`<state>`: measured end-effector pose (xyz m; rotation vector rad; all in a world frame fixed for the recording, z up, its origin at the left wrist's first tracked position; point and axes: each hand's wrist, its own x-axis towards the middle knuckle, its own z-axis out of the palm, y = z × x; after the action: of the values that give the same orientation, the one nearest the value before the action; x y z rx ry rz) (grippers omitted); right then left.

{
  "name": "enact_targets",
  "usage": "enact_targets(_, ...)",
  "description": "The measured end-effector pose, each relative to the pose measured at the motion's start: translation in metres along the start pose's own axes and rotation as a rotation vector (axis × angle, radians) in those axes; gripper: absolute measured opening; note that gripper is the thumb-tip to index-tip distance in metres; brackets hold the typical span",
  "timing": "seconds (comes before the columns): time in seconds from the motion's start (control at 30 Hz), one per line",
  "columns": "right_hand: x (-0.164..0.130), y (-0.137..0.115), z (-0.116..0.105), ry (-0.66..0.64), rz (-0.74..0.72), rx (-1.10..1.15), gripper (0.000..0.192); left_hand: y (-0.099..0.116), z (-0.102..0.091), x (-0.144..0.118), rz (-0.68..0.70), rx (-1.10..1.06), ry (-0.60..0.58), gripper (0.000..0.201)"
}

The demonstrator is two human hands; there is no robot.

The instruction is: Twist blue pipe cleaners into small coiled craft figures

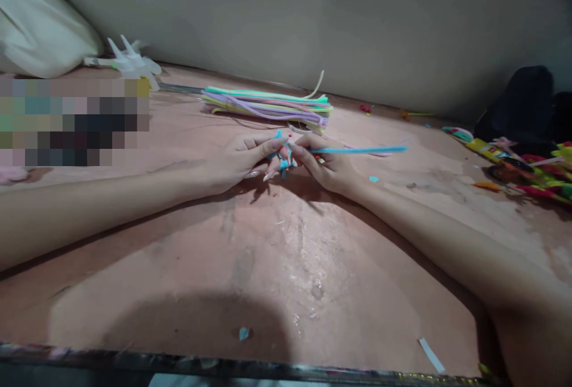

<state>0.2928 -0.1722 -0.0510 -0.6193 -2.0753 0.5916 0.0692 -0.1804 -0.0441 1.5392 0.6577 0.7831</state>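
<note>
Pinching a bright blue, slim, fuzzy stem [366, 150] between the thumb and fingers of my right hand [328, 164], I hold it over the middle of the pinkish-brown tabletop [187, 268], straight ahead of me. My left hand [236, 164] has its thumb and fingers closed on a small, bent cluster of blue fuzz [286, 165], right beside my right fingertips; whether cluster and stem are one length I cannot tell, since my fingers cover the join.

I judge the stem to be almost weightless — soft outside, bendable, probably with a thin wire core — so it should grip well against bare skin and is hardly fragile. A light pinch close to the bent part seems the best hold; taken far out along the loose end, it would likely flex, and hard squeezing might flatten the pile.

Its free part runs straight out to the right past my right hand, nearly level. The cluster shows short blue bits poking above and below my fingers, too small to read fully.

Just beyond my hands lies a long bundle of pastel purple, yellow and mint fuzzy stems [268, 104]. Farther right sits a jumbled red, yellow and green heap [545, 178] — and near the front edge, a small blue scrap [243, 333] and a narrow white strip [431, 355].
</note>
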Motion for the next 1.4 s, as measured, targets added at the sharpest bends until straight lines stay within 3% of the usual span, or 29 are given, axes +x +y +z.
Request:
enact_targets(0.13,0.003,-0.009,-0.016,-0.109,-0.013,-0.086,0.045,0.004,0.000,0.000,0.003,0.068,-0.060,0.059)
enact_targets(0.3,0.015,-0.022,-0.019,-0.073,0.123,0.057,0.061,0.005,0.002,-0.001,-0.060,0.109,-0.076,0.053)
enact_targets(0.43,0.022,-0.025,-0.016,-0.049,0.175,0.159,0.060,0.006,0.004,-0.002,-0.091,0.109,-0.104,0.048)
enact_targets(0.63,0.021,-0.018,-0.024,-0.269,0.267,0.308,0.060,0.007,0.002,-0.001,-0.100,0.168,-0.138,0.046)
enact_targets(0.87,0.009,-0.017,0.000,-0.232,0.479,0.413,0.047,-0.001,-0.002,0.004,-0.079,0.163,-0.176,0.054)
enact_targets(1.03,0.008,-0.013,0.003,-0.300,0.402,0.255,0.058,0.000,-0.002,0.006,-0.072,0.104,-0.200,0.054)
enact_targets(1.2,0.013,-0.006,-0.005,-0.358,0.209,0.088,0.057,0.001,0.000,0.008,-0.073,0.227,-0.261,0.065)
enact_targets(1.33,0.014,-0.006,-0.006,-0.439,0.163,0.067,0.048,-0.006,0.001,0.009,0.018,0.187,-0.195,0.047)
enact_targets(1.4,0.013,-0.006,-0.006,-0.480,0.199,0.160,0.046,-0.006,0.003,0.008,0.013,0.174,-0.143,0.041)
